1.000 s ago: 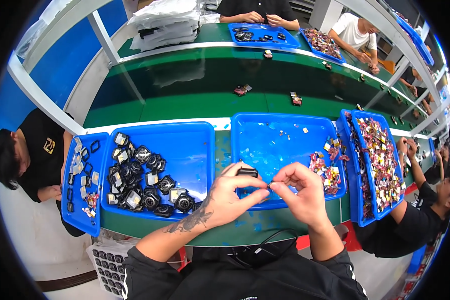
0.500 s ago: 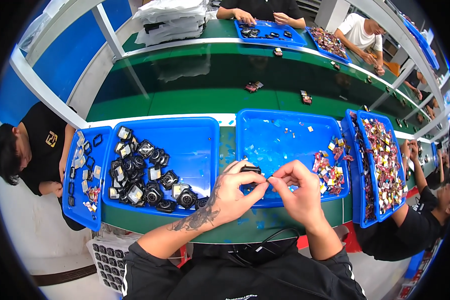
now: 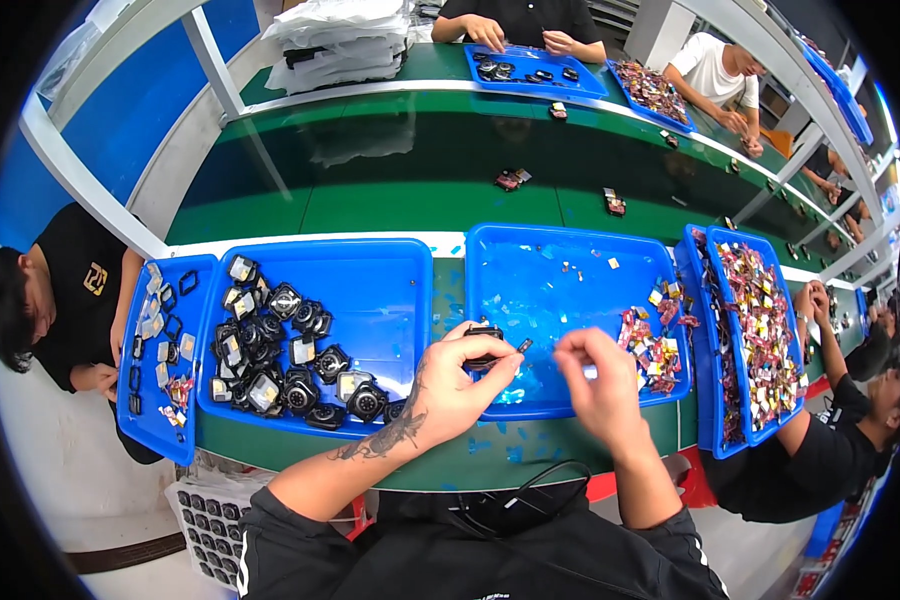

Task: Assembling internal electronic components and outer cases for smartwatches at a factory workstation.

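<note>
My left hand [image 3: 452,388] is closed around a black watch case [image 3: 484,334] above the near left part of a blue tray [image 3: 570,236]. By the thumb tip, a small dark strip [image 3: 524,346] sticks out; whether it is joined to the case is unclear. To the right, my right hand [image 3: 606,392] hovers over the same tray with curled fingers, apart from the case. Motion blurs those fingertips, so anything between them is hidden. Small reddish and yellow parts [image 3: 652,345] lie heaped along the tray's right side, and bluish film scraps are scattered over its floor.
Left of my hands, a blue tray [image 3: 417,262] holds many black watch cases [image 3: 260,335]. Stacked trays [image 3: 792,395] of reddish parts stand on the right. Beyond runs a green conveyor [image 3: 390,190] carrying a few parts [image 3: 614,202]. Co-workers sit left, right and across.
My right hand has moved away from the left fingertips, to the right and slightly down. The small strip now shows by my left thumb. The watch case stays in my left hand.
</note>
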A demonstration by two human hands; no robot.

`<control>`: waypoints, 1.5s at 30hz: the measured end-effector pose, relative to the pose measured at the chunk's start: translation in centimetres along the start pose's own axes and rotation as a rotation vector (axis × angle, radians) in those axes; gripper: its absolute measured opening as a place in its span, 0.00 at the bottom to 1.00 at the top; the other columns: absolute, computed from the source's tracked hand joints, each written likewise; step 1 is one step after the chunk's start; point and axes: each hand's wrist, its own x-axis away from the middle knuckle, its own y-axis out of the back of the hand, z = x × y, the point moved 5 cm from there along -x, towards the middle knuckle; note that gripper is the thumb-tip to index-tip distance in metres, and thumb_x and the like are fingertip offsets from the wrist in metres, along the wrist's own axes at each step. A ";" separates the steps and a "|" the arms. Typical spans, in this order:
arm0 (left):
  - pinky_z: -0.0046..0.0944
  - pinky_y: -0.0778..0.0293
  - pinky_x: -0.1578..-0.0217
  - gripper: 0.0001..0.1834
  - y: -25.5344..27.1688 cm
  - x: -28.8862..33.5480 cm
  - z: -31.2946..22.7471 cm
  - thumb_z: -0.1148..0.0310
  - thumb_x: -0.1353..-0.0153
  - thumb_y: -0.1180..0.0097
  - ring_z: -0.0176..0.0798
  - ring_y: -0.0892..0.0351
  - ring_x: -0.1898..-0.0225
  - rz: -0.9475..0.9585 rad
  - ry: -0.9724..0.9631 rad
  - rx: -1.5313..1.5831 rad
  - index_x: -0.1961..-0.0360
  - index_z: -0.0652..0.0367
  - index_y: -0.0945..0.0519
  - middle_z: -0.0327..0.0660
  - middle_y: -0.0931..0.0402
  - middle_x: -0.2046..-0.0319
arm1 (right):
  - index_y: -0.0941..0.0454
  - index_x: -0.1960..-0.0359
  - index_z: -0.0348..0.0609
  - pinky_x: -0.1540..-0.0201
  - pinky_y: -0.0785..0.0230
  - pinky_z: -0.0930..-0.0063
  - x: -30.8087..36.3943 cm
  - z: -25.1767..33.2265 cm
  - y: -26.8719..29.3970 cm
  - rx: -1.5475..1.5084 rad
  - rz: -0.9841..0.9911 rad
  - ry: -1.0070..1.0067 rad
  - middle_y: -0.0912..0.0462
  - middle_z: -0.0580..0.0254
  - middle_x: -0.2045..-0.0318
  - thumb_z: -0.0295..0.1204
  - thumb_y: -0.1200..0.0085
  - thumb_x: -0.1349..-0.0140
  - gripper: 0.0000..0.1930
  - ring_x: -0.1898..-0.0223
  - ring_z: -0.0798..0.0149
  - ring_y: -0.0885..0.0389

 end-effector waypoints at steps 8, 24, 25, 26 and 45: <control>0.28 0.28 0.65 0.06 -0.8 1.4 1.7 0.75 0.39 0.41 0.29 0.23 0.67 0.165 0.346 0.483 0.64 0.67 0.18 0.39 0.20 0.69 | 0.19 0.55 0.38 0.51 0.29 0.68 -0.4 1.0 -2.0 -0.526 0.219 0.025 0.21 0.55 0.55 0.20 0.43 0.42 0.12 0.54 0.60 0.21; 0.36 0.29 0.47 0.27 -0.9 0.4 1.3 0.78 0.33 0.55 0.37 0.27 0.46 0.135 0.226 0.596 0.33 0.63 0.42 0.47 0.30 0.43 | 0.18 0.71 0.36 0.71 0.30 0.79 -0.5 2.7 -1.1 -0.256 0.051 -0.084 0.18 0.61 0.73 0.18 0.34 0.52 0.07 0.75 0.72 0.22; 0.37 0.29 0.45 0.26 -1.0 0.5 1.2 0.79 0.34 0.54 0.38 0.27 0.45 0.164 0.267 0.565 0.35 0.65 0.39 0.47 0.30 0.43 | 0.18 0.71 0.36 0.71 0.30 0.79 -0.7 3.0 -1.2 -0.183 -0.034 -0.040 0.18 0.61 0.74 0.19 0.34 0.52 0.07 0.76 0.72 0.23; 0.37 0.29 0.45 0.26 -1.2 0.5 1.2 0.79 0.34 0.54 0.38 0.27 0.45 0.168 0.268 0.567 0.35 0.65 0.39 0.47 0.30 0.43 | 0.18 0.71 0.37 0.72 0.30 0.79 -0.7 3.2 -1.0 -0.105 -0.120 0.004 0.18 0.61 0.75 0.19 0.34 0.51 0.06 0.77 0.71 0.23; 0.29 0.27 0.56 0.12 0.9 0.4 0.9 0.83 0.41 0.45 0.33 0.22 0.57 0.059 0.271 0.252 0.55 0.70 0.20 0.42 0.22 0.59 | 0.20 0.62 0.37 0.64 0.26 0.73 0.4 2.6 -2.8 -0.458 0.078 -0.042 0.18 0.57 0.67 0.24 0.40 0.41 0.07 0.67 0.64 0.18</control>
